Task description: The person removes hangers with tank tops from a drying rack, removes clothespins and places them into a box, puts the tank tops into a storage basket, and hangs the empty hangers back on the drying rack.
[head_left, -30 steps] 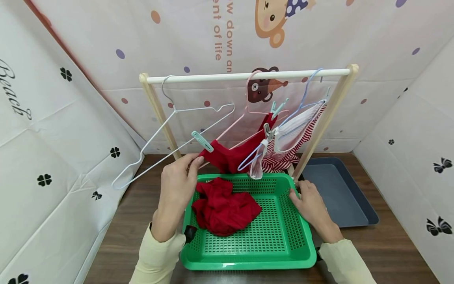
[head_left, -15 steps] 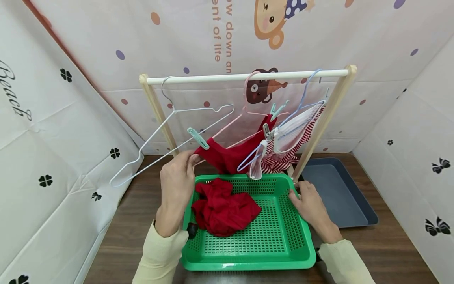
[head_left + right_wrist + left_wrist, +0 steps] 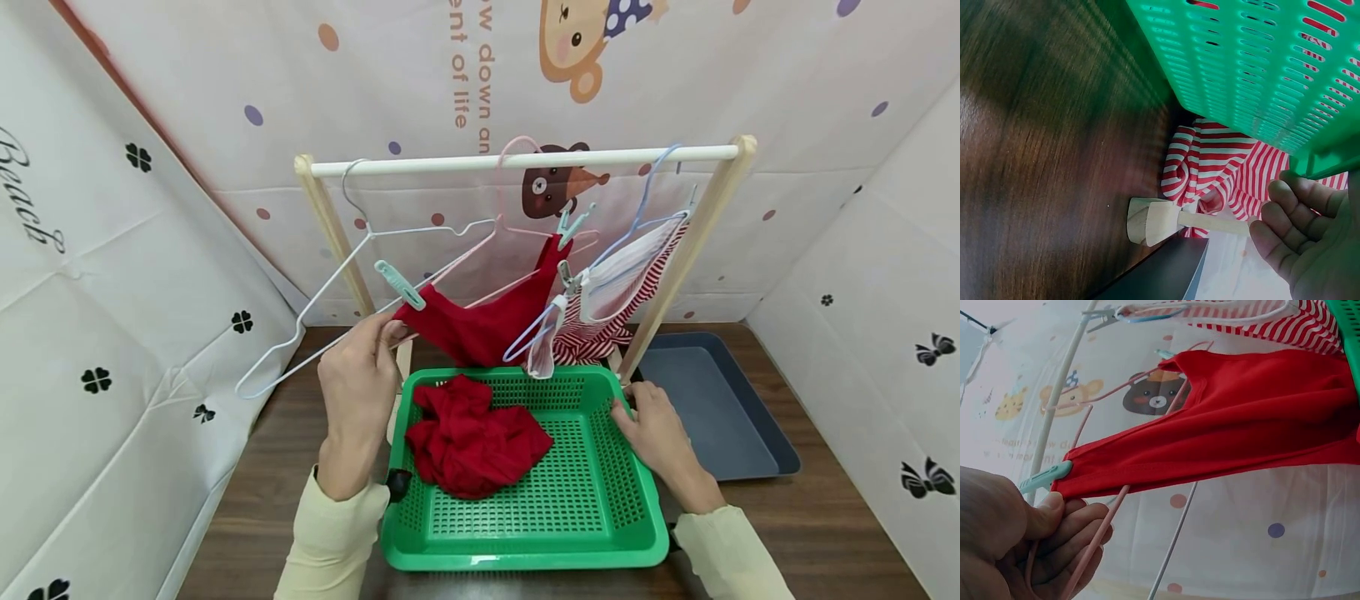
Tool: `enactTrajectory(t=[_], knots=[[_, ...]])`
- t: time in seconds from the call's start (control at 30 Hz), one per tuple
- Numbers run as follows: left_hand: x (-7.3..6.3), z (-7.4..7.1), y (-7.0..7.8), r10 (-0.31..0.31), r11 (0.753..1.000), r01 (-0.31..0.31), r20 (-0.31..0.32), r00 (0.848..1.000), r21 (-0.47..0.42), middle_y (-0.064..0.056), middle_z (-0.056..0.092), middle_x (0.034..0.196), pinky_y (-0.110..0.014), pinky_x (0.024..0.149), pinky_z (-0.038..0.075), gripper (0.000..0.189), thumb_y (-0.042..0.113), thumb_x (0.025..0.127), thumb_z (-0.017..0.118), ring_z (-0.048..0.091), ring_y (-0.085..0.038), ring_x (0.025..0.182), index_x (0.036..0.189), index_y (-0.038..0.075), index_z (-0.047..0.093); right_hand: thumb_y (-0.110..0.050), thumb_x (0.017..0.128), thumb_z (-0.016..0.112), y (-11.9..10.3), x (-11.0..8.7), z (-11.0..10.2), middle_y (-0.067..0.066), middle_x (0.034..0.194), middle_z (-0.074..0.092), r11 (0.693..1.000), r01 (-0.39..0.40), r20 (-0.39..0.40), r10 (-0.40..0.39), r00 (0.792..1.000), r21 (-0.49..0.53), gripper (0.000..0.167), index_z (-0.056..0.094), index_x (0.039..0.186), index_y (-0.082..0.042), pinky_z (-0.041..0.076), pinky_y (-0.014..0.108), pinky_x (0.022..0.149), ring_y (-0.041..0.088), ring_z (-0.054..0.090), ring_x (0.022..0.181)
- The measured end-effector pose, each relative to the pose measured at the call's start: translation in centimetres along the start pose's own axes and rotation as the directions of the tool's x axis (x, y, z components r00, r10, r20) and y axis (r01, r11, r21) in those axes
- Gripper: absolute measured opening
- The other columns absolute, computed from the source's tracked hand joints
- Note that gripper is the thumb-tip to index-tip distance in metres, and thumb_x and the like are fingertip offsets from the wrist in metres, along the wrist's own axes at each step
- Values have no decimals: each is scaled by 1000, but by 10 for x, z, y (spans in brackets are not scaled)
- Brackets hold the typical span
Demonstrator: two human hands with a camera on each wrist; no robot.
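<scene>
In the head view my left hand (image 3: 360,383) pinches the left corner of a red sleeveless top (image 3: 480,325) between thumb and fingers. The top is stretched along a pink hanger (image 3: 501,212), whose lower end passes through the hand in the left wrist view. A mint clothespin (image 3: 1047,478) grips the top right beside my thumb. A second mint clothespin (image 3: 570,229) holds its other shoulder. My right hand (image 3: 663,433) grips the right rim of the green basket (image 3: 525,560), thumb over the rim and fingers outside, close to the rack's wooden post (image 3: 1210,223).
Crumpled red cloth (image 3: 476,442) lies in the basket. A white hanger (image 3: 300,333) hangs at the left of the rack bar (image 3: 450,165). A red-and-white striped garment (image 3: 607,325) hangs at the right on a blue hanger (image 3: 645,200). A dark grey tray (image 3: 708,408) lies at right.
My left hand has moved left and slightly up, drawing the red top, its clothespins and the pink hanger with it. The hanger's hook has shifted left along the bar. My right hand stays put.
</scene>
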State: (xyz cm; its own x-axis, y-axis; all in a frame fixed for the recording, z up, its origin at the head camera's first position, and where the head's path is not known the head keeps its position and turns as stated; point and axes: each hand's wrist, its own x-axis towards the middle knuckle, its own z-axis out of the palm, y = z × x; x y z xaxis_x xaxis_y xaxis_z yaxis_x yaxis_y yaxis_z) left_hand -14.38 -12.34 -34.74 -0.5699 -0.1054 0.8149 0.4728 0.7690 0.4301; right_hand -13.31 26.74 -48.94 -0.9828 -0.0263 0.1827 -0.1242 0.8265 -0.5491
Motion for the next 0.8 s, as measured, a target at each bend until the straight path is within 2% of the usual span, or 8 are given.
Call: enactTrajectory(t=[0.27,0.6,0.77,0.8], knots=[[1,-12,-7,10,1000,-10,-8,1000,1,-18,78,92,-50,67,58,16,10,97,75,76,-36,80,101,-5,77,-20,108,56,-1,0,-1,19,108,58,1000,-3,7,3,1000,5,21,61,113,1,44,49,74,34,51,96],[1,-24,-9,-9,999,6,-68,998,-46,-14,78,88,-46,64,55,11,6,96,76,75,-31,75,101,-4,79,-17,108,57,0,1,-1,19,105,58,1000,8,-1,-8,1000,7,20,61,112,2,44,48,73,34,51,93],[0,-30,-12,-27,999,24,-79,997,-40,-13,79,94,-42,71,56,11,6,96,76,77,-31,80,102,-4,79,-19,108,57,0,1,0,19,105,58,1000,6,-1,-6,1000,5,21,61,112,2,44,48,73,34,51,92],[-1,-32,-13,-30,999,27,-80,996,-40,-13,79,94,-37,73,56,11,5,96,76,77,-31,81,102,-4,79,-19,108,57,0,0,0,19,105,58,1000,4,0,-4,1000,5,22,61,113,2,44,48,73,34,51,93]])
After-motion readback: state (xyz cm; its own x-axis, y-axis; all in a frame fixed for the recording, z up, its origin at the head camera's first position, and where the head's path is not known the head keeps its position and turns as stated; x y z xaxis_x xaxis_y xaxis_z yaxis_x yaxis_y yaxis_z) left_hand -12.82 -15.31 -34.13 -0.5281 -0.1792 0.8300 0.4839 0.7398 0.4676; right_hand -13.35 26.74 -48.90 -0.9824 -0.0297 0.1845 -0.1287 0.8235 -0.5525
